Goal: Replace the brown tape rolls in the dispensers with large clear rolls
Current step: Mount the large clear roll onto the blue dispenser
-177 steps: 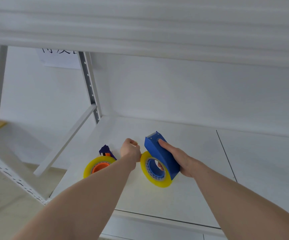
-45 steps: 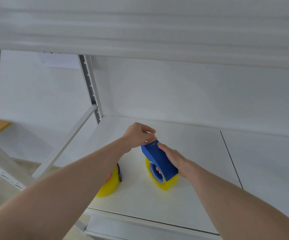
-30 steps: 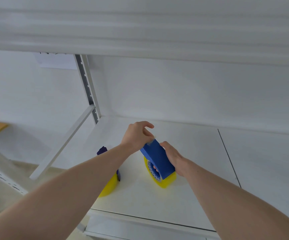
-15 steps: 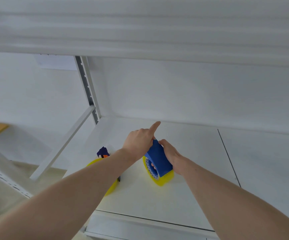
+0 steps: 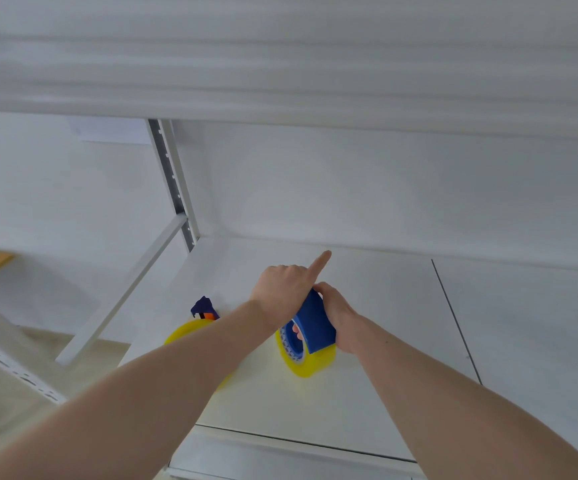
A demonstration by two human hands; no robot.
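On the white shelf a blue tape dispenser stands on its large yellowish clear roll. My right hand grips the dispenser's body from the right side. My left hand curls over the dispenser's upper end with the index finger sticking straight out; what its thumb does is hidden. To the left a second dispenser, dark purple with an orange core, lies on the shelf with another yellowish clear roll, mostly hidden behind my left forearm.
The upper shelf hangs low overhead. A perforated upright post and a diagonal brace bound the left side. A seam splits the shelf board on the right. The front edge is near me.
My left hand went from pinching at the dispenser's tip to lying over it with the index finger stretched out. The right hand keeps its grip and the dispenser has shifted slightly.
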